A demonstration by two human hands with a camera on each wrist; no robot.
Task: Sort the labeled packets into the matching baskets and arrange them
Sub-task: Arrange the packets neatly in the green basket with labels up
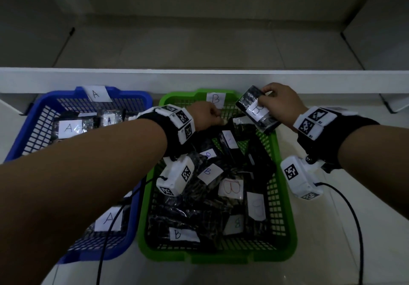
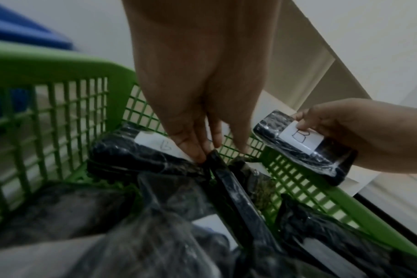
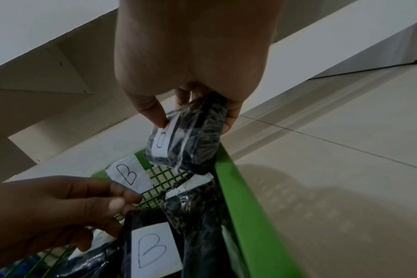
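The green basket [image 1: 285, 198] carries a B tag [image 1: 215, 99] on its far wall and holds several dark packets with B labels. My right hand [image 1: 280, 105] grips a dark packet marked B [image 1: 257, 110] above the basket's far right corner; the same packet [image 3: 186, 143] shows in the right wrist view. My left hand [image 1: 208, 117] reaches into the far end of the basket and pinches the top edge of an upright B packet [image 2: 229, 180], seen again as the B packet [image 3: 155, 250]. The blue basket [image 1: 28, 129] at left has an A tag [image 1: 95, 94] and A-labelled packets.
Both baskets stand on a pale tiled floor [image 1: 354, 229]. A white shelf edge [image 1: 199, 79] runs just behind them, with an empty shelf recess above. Black cables [image 1: 354, 218] trail from the wrist cameras toward me.
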